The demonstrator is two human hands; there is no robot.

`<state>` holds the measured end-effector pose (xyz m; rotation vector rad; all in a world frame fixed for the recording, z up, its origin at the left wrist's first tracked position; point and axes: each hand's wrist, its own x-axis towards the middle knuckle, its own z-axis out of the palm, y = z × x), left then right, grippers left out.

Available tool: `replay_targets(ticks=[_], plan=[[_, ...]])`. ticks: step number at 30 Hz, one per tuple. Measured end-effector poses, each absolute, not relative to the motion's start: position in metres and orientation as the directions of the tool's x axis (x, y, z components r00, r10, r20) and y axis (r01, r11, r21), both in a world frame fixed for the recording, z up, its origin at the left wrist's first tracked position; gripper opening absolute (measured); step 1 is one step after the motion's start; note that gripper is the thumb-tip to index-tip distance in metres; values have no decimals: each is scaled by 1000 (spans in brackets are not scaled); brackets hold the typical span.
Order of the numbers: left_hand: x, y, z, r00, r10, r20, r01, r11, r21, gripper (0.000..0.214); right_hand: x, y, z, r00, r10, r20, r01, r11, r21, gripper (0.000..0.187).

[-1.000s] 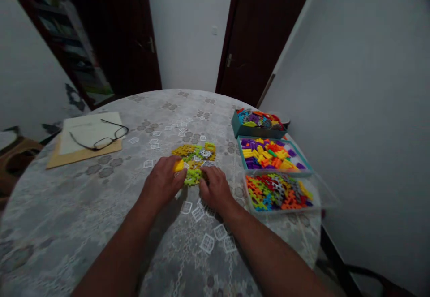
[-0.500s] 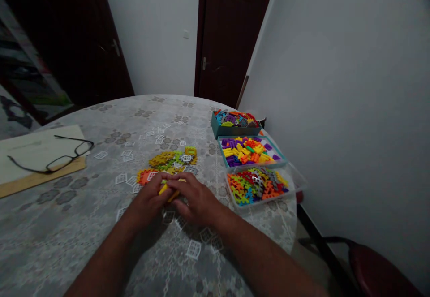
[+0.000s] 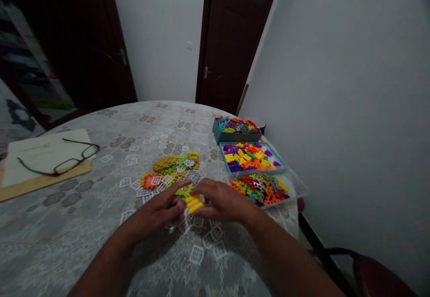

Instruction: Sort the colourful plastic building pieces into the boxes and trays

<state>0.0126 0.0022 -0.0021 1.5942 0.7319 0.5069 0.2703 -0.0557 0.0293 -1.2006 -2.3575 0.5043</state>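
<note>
A yellow plastic building piece made of several short tubes side by side is gripped in my right hand, between thumb and fingers. My left hand is close on its left side, index finger stretched out and thumb apart from it. Whether its fingertips touch the piece I cannot tell. A lime-green toothed piece shows between the hands; its link to the yellow piece is unclear. Beyond them lie a pile of yellow-green toothed pieces and an orange gear piece. White grid-like panels lie scattered around.
At the right stand a teal box of mixed gears, a tray of coloured tubes, and a clear container of toothed pieces. Glasses rest on papers at the left. The patterned tablecloth covers the round table.
My hands have moved apart slightly, the right one shifting right with the yellow piece. My left fingers have spread from around it. The view has tilted up a little.
</note>
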Motion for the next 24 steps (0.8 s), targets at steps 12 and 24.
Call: replay_targets(ticks=[12, 24], plan=[[-15, 47, -30, -193, 955, 226, 609, -64, 790, 39, 422, 33, 45, 201, 960, 193, 964, -229, 134, 40], [-14, 55, -60, 90, 909, 407, 798, -310, 516, 48, 395, 13, 42, 129, 936, 329, 986, -156, 56, 35]])
